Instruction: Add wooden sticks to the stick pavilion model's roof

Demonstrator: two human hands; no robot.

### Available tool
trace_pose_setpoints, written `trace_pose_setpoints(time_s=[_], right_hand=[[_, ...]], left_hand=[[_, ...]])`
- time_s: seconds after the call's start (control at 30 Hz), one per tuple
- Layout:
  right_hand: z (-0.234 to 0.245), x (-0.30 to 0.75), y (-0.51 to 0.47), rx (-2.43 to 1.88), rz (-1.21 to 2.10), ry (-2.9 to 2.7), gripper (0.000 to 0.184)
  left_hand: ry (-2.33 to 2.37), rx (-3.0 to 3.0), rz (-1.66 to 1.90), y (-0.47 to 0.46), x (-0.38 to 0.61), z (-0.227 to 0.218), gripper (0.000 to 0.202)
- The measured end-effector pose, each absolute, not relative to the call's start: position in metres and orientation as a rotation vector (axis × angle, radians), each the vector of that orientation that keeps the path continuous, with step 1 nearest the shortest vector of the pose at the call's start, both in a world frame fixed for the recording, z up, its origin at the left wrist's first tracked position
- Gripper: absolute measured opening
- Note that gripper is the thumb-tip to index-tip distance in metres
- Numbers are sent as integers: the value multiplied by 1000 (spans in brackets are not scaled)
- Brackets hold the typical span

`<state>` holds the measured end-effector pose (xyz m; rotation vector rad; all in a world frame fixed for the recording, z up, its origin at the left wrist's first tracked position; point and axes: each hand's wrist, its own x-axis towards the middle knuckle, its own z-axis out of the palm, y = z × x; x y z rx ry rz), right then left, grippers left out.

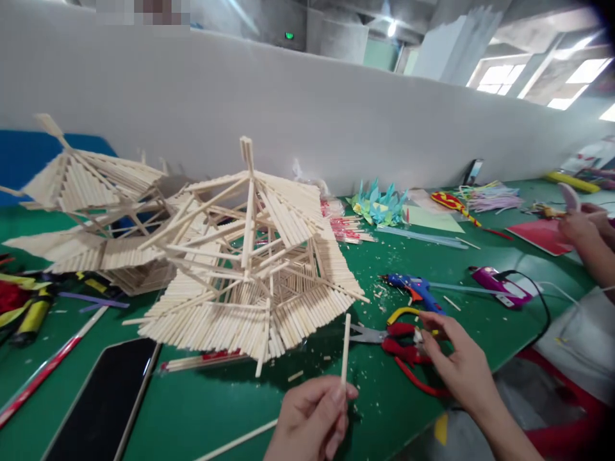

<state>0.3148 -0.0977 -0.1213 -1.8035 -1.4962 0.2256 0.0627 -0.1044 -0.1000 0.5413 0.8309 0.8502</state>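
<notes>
Between thumb and fingers, my left hand [314, 419] grips a short wooden stick [346, 349], which points upward. My right hand [459, 362] is beside the red-handled pliers [401, 342], thumb and forefinger apart at the handles. The pliers lie on the table with their grey jaws toward the left. Behind my left hand stands a model pavilion [293, 310] built from pale wooden sticks, its roof partly covered. Another long stick [240, 440] lies on the table left of my left hand.
A blue glue gun [408, 283] lies behind the pliers, near a purple device [502, 288] with a cable. A phone [103, 403] lies at front left. A second stick model [91, 192] stands farther left. Another person's hand [583, 224] is at right. Wood scraps dot the green table [369, 422].
</notes>
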Motion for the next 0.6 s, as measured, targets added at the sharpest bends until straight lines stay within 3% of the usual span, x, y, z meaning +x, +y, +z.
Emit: trace_pose_setpoints(time_s=[0.47, 0.6], right_hand=[[-122, 255, -125, -1689, 406, -1617, 19], [-110, 224, -127, -1497, 866, -1632, 16]], left_hand=[[807, 344, 829, -127, 61, -123, 25], [833, 387, 823, -132, 60, -119, 22]])
